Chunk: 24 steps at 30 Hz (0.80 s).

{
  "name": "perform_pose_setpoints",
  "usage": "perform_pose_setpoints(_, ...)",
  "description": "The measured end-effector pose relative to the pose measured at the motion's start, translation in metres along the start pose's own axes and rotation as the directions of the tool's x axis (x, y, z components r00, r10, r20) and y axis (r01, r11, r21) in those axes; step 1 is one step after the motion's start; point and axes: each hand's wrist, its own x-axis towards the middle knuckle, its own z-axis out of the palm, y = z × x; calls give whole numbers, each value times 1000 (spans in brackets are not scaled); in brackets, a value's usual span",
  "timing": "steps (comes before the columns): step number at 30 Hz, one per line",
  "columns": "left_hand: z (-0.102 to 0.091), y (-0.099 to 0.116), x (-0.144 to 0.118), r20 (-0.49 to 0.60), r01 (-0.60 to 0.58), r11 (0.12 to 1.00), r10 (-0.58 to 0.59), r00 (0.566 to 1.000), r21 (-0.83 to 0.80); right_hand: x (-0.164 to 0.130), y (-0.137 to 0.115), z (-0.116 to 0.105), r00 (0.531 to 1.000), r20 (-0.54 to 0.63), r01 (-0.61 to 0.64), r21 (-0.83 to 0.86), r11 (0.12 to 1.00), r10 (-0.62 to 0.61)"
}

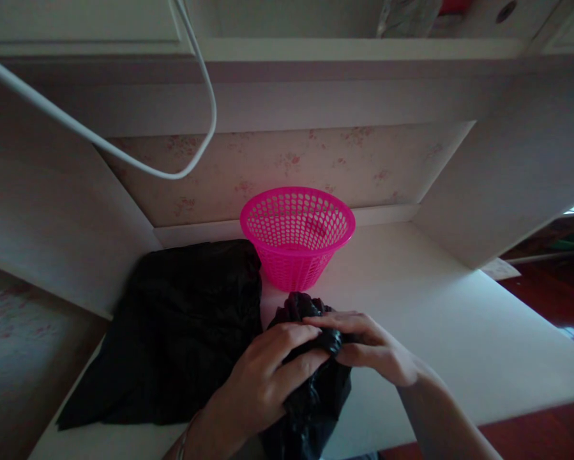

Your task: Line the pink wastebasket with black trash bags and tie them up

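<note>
Both hands meet nearest the camera, just in front of the pink basket: the left hand and right hand are closed around a crumpled black plastic bag, fingers pinching its bunched top. Largest on the desk is a flat pile of black bags, left of the basket and touching its base. The basket looks empty; judging by that, the bag is not yet fitted or opened.

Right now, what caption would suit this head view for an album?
Both hands, left and right, bunch a black plastic bag before a pink basket.
</note>
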Motion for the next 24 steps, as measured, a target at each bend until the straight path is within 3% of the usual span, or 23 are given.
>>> perform_pose_setpoints(5,-3,-1,-2,-24,-28,996,30,999,89,3,8,7,974,-189,-75,245,966,124)
perform_pose_setpoints(9,-6,2,-3,-34,-40,993,44,998,110,11,10,14,881,-397,-162,255,953,256)
perform_pose_setpoints(13,-11,9,-11,50,-76,991,71,996,106,27,26,5,797,-568,-188,90,978,205)
perform_pose_setpoints(19,-14,16,-54,283,-9,994,38,958,-104,41,80,-32,692,-705,-197,23,980,156)
perform_pose_setpoints(24,-10,9,-77,197,156,934,-96,976,-321,43,84,-39,696,-716,-173,-95,980,53)
